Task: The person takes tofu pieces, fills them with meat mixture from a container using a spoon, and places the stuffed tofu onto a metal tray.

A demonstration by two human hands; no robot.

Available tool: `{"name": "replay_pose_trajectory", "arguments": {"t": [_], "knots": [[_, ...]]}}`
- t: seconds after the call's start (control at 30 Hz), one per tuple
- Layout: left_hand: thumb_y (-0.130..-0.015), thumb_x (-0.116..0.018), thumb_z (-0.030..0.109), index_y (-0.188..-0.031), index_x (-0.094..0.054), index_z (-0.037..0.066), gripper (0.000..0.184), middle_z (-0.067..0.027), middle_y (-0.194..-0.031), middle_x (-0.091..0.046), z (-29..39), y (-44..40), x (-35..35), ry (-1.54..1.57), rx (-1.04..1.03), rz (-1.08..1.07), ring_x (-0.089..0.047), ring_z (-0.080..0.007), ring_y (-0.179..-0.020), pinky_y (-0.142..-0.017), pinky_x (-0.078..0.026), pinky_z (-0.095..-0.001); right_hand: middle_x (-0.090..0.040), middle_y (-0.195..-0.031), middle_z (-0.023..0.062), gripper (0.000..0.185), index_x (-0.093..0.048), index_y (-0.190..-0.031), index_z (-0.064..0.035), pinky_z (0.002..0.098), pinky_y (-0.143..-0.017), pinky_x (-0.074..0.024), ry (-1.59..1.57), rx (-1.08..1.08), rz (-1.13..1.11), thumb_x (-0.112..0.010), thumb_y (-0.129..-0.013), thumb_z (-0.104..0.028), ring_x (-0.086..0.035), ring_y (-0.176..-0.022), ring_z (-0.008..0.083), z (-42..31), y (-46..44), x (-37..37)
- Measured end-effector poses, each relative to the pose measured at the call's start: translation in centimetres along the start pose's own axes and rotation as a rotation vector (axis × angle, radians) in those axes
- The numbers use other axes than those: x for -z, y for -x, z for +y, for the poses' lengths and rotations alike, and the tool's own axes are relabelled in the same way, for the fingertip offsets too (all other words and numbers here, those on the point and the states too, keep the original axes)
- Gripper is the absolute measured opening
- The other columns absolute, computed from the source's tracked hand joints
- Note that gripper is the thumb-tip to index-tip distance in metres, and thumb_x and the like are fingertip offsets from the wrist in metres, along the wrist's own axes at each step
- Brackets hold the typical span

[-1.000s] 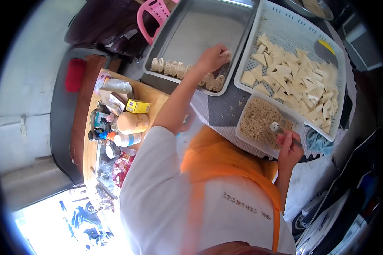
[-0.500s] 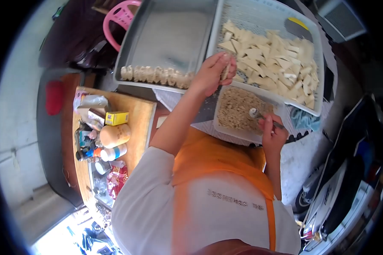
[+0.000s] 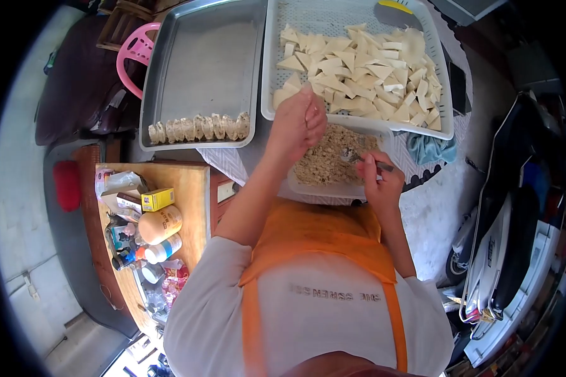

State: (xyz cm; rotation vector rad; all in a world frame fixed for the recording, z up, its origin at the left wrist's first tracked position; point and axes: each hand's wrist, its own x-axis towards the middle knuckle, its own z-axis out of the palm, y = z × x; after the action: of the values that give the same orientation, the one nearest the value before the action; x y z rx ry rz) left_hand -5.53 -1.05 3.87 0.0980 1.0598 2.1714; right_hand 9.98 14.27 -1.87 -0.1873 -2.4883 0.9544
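My left hand (image 3: 300,124) is curled closed near the front left corner of the white perforated tray (image 3: 268,94), and the fingers hide most of what they hold. In that tray lie many pale triangular pieces (image 3: 358,72), which look like tofu or dough. My right hand (image 3: 383,176) grips a metal spoon (image 3: 383,166), its bowl end in the crumbly brown filling (image 3: 324,160). The filling is in a white tub (image 3: 302,188) close to my apron. To the left, a metal tray (image 3: 151,107) holds a row of filled pieces (image 3: 198,127) along its near edge.
A yellow-handled scraper (image 3: 396,9) lies at the far end of the white tray. A teal cloth (image 3: 432,148) sits right of the tub. Jars and boxes, including an orange-lidded jar (image 3: 160,225), crowd the wooden table (image 3: 192,188) at left. A motorbike (image 3: 500,251) stands at right.
The view has shifted, so the trays appear further left and lower. My left hand has turned, and the pale piece visible in it before is now hidden. The spoon stays in the filling.
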Motion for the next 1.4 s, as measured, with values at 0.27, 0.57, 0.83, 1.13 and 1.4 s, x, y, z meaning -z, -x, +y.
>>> {"name": "replay_pose_trajectory", "arguments": {"t": [0.27,0.57,0.83,1.13,1.4], "knots": [[-0.099,-0.043,0.032,-0.071,-0.045,0.007,0.039,-0.0039,-0.053,-0.045,-1.6,0.5,-0.6,-0.127,-0.027,-0.029,-0.034,-0.0105,-0.036,-0.031,-0.026,-0.0238,-0.066,-0.073,0.0088,0.018,-0.063,-0.090,0.0064,0.0240,-0.056,-0.0532,0.008,0.001,-0.020,-0.052,-0.094,-0.007,-0.065,-0.061,0.0132,-0.7,-0.5,0.4],[-0.102,-0.032,0.028,-0.100,-0.055,0.003,0.034,-0.0047,-0.068,-0.051,-1.1,0.3,-2.8,-0.077,-0.016,0.045,-0.039,-0.0111,-0.050,-0.046,-0.033,-0.0240,-0.066,-0.072,0.0096,0.018,-0.062,-0.093,0.0053,0.0243,-0.055,-0.0526,-0.017,-0.032,-0.042,-0.051,-0.095,-0.008,-0.065,-0.061,0.0134,-0.8,-0.7,0.7],[-0.103,-0.022,0.040,-0.105,-0.055,0.004,0.049,-0.0024,-0.079,-0.052,-2.1,0.1,-1.1,-0.244,0.043,0.013,-0.049,-0.0135,-0.067,-0.062,-0.042,-0.0258,-0.065,-0.075,0.0112,0.019,-0.058,-0.097,0.0027,0.0274,-0.054,-0.0503,-0.709,-0.384,0.184,-0.047,-0.097,-0.013,-0.062,-0.058,0.0158,-2.5,-2.3,2.6],[-0.101,-0.011,0.050,-0.110,-0.055,0.010,0.059,-0.0025,-0.091,-0.058,-3.2,0.2,-0.2,-0.530,0.038,-0.022,-0.049,-0.0120,-0.072,-0.065,-0.042,-0.0243,-0.066,-0.074,0.0101,0.017,-0.060,-0.092,0.0045,0.0240,-0.056,-0.0527,-0.547,-0.170,0.176,-0.048,-0.096,-0.007,-0.065,-0.062,0.0136,-5.0,-5.1,0.7],[-0.100,-0.011,0.052,-0.108,-0.054,0.010,0.061,-0.0007,-0.089,-0.056,-2.8,0.7,-0.6,-0.426,0.045,-0.027,-0.048,-0.0111,-0.073,-0.065,-0.041,-0.0242,-0.066,-0.072,0.0099,0.017,-0.062,-0.088,0.0038,0.0244,-0.056,-0.0524,-0.547,-0.145,0.143,-0.049,-0.094,-0.005,-0.067,-0.063,0.0148,-4.9,-5.0,1.3]]}}
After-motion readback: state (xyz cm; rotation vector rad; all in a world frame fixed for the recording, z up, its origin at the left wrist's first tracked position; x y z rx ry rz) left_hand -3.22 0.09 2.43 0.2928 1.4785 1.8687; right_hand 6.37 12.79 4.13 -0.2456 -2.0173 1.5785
